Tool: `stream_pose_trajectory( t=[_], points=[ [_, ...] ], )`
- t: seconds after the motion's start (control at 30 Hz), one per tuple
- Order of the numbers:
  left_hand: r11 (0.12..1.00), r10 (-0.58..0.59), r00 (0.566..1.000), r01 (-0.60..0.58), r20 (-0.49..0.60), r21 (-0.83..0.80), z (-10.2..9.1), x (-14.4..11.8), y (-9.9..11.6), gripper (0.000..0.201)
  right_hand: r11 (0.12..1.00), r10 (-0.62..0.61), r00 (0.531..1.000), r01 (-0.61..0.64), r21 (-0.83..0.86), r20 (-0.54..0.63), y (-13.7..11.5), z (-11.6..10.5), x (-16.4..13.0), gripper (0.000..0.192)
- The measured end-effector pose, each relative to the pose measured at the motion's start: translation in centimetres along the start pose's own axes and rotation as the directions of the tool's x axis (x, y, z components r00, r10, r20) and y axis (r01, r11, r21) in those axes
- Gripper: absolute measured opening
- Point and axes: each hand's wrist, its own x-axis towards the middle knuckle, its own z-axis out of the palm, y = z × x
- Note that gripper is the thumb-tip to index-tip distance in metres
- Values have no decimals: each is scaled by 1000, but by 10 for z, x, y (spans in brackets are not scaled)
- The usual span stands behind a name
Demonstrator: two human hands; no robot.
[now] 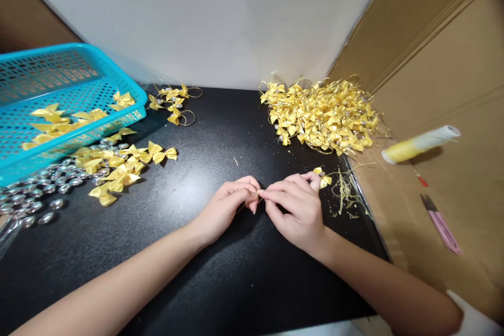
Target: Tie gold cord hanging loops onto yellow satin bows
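Observation:
My left hand and my right hand meet fingertip to fingertip above the black table. Both are closed in a pinch on a thin gold cord, most of which the fingers hide. A yellow ribbon bow with a small silver bead shows just beyond the right hand's outer fingers; whether it hangs from the same cord I cannot tell. To the right of that hand lies a tangle of gold cord scraps.
A turquoise basket with yellow bows stands at left, beside loose bows and silver beads. Finished-looking looped bows pile up at back right. On the cardboard lie a yellow-white spool, a red-tipped tool and pink snips.

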Motion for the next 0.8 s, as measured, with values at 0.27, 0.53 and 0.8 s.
stream_pose_trajectory(
  t=[0.27, 0.53, 0.8],
  points=[
    [999, -31, 998, 32, 52, -9, -4, 2, 2, 27, 966, 142, 977, -172, 195, 161, 6, 1, 2, 8],
    [999, -37, 991, 39, 125, -14, -8, 1, 1, 27, 940, 103, 915, -218, 264, 390, 10, -6, 9, 11],
    [996, -26, 1000, 27, -8, 80, -1, -4, 0, 27, 927, 83, 895, -232, 296, 439, 26, -23, 16, 10]
  ],
)
